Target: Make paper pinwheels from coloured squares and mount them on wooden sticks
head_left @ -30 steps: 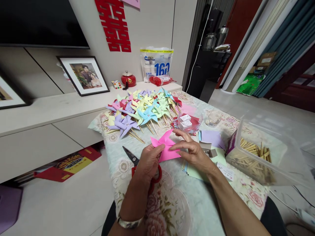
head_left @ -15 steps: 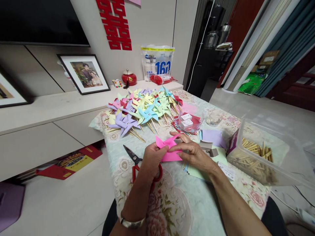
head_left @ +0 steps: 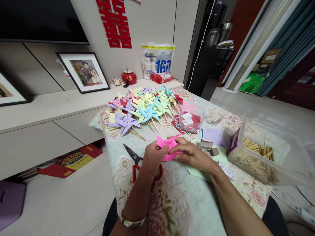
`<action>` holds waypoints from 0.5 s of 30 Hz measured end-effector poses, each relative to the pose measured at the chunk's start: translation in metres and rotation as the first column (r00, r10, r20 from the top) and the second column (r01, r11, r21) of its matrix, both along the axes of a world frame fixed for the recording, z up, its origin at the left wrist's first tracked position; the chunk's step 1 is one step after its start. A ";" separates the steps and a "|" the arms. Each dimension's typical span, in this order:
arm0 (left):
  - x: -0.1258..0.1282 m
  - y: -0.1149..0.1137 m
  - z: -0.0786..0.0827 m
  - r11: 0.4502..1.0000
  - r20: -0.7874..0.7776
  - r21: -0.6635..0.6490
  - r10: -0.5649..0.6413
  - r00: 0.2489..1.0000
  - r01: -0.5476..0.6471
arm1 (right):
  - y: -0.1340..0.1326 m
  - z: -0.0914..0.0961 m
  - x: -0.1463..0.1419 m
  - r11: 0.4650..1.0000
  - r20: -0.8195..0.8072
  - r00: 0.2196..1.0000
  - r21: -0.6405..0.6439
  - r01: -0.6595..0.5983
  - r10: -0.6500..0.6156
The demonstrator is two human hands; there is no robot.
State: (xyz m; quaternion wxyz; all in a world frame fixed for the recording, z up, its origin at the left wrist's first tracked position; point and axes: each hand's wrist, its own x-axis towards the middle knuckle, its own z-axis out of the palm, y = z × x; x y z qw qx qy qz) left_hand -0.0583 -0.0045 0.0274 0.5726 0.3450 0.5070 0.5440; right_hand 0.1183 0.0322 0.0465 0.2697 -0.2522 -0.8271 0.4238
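Remote log: I have the left hand (head_left: 155, 156) pinched closed on pink paper (head_left: 172, 143); right hand (head_left: 194, 156) half-curled, fingers gripping its right side. Paper sits over the tabletop (head_left: 197, 203), near red-handled scissors (head_left: 134, 154).

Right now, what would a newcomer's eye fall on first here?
Probably the heap of multicoloured paper pinwheels across the far end of the floral-covered table. Then the bright pink folded paper in the left hand and right hand; red-handled metal scissors lie partly hidden by the left forearm.
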 end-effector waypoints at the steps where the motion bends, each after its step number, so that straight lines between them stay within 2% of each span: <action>1: 0.000 0.000 0.000 1.000 -0.006 0.001 0.018 1.000 -0.018 | 0.000 0.001 -0.001 1.000 -0.019 1.000 -0.019 0.017 -0.017; 5: 0.002 0.000 0.003 0.998 -0.012 -0.001 0.057 0.998 -0.057 | -0.002 0.003 -0.004 0.992 -0.062 0.993 -0.081 0.099 -0.104; 11: 0.005 0.002 0.004 0.998 0.041 -0.032 0.056 0.998 -0.055 | -0.005 0.001 -0.010 0.982 -0.042 0.982 -0.057 0.181 -0.184; 15: 0.005 0.002 0.001 0.998 0.044 -0.039 0.054 0.998 -0.052 | -0.007 -0.001 -0.015 0.963 -0.077 0.962 -0.087 0.255 -0.262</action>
